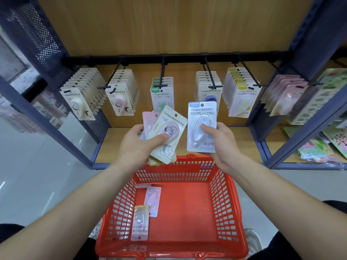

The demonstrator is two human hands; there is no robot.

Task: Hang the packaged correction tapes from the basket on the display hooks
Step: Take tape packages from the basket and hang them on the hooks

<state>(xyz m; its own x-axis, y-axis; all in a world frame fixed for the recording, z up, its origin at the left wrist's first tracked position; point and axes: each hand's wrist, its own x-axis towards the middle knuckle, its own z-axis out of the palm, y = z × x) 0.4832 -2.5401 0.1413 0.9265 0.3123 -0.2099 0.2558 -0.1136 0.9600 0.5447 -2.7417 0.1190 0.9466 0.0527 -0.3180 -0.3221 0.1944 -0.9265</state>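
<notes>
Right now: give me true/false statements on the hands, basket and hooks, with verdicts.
1. The right hand holds one blue-topped package. True.
2. The left hand holds nothing. False: it grips a fan of several packages.
3. A pink package and a yellow-topped package lie in the red basket. True.
4. The display hooks are all bare. False: every hook in view carries a row of hung packages.
5. The blue-topped package hangs on a hook. False: the right hand holds it clear of the hooks.
</notes>
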